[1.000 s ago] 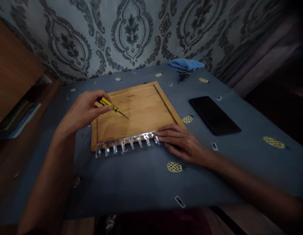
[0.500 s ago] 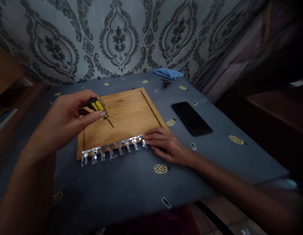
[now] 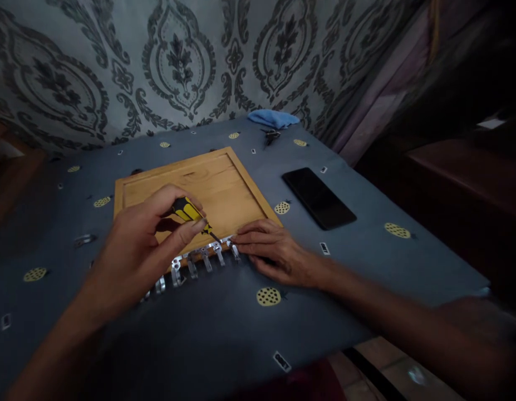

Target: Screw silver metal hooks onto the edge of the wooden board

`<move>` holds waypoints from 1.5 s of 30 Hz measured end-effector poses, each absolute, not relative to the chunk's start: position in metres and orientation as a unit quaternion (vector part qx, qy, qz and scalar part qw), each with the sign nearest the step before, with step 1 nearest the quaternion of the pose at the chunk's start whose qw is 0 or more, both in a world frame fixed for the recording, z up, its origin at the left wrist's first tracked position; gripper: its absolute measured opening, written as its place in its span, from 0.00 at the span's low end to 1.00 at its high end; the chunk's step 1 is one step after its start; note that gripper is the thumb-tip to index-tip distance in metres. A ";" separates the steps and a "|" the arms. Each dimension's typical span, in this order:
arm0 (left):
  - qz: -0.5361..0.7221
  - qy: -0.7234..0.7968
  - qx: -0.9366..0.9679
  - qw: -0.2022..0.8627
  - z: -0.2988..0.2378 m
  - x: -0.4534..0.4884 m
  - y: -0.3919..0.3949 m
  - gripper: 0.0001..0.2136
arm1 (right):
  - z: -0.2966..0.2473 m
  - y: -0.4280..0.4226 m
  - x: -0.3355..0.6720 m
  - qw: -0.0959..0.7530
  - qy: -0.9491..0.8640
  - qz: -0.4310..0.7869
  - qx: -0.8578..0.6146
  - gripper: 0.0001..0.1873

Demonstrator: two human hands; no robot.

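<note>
Fingers of the left hand (image 3: 145,245) clamped on a yellow-and-black screwdriver (image 3: 188,211), its tip at the metal hook rail (image 3: 205,249) along the near edge of the wooden board (image 3: 216,192), right hand (image 3: 278,253) over the rail's right end, whether gripping cannot tell, black phone (image 3: 319,197) farther right.

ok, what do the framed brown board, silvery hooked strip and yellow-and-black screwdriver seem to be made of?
Framed brown board: probably wood or veneer, satin-looking; grain and a darker mark show.
Silvery hooked strip: likely metal, shiny; bright highlights, though plated plastic isn't ruled out.
Yellow-and-black screwdriver: two-colour handle, likely plastic; thin grey shaft, presumably steel, finish unclear.
</note>
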State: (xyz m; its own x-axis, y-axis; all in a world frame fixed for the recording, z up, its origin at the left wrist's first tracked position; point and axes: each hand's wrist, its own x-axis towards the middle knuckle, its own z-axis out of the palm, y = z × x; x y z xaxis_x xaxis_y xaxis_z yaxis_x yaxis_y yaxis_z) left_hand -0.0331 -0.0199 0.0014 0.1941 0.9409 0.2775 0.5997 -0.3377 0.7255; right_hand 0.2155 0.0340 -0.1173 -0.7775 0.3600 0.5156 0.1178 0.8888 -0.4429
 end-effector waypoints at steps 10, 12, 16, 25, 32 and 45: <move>0.394 0.509 0.731 0.228 -0.002 -0.025 -0.025 0.03 | -0.113 0.033 0.215 0.310 -0.918 0.208 -0.133 0.21; 0.393 0.508 0.732 0.228 -0.001 -0.023 -0.025 0.03 | -0.113 0.032 0.215 0.312 -0.918 0.208 -0.131 0.22; 0.383 0.518 0.730 0.226 -0.002 -0.020 -0.025 0.03 | -0.113 0.032 0.214 0.311 -0.918 0.206 -0.136 0.22; 0.362 0.532 0.732 0.224 -0.011 -0.020 -0.024 0.04 | -0.114 0.032 0.215 0.316 -0.919 0.195 -0.133 0.20; 0.340 0.523 0.751 0.217 -0.010 -0.020 -0.024 0.05 | -0.115 0.033 0.214 0.320 -0.917 0.201 -0.130 0.23; 0.350 0.480 0.780 0.197 -0.015 -0.007 -0.015 0.14 | -0.112 0.031 0.215 0.302 -0.921 0.205 -0.134 0.21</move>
State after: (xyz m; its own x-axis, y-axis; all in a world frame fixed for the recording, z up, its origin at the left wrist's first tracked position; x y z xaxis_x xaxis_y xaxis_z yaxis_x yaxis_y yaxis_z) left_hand -0.0065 -0.0151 -0.0147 0.2940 0.8868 0.3565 0.6116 -0.4612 0.6429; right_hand 0.2151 0.0310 -0.1120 -0.7811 0.3712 0.5021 0.1237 0.8802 -0.4582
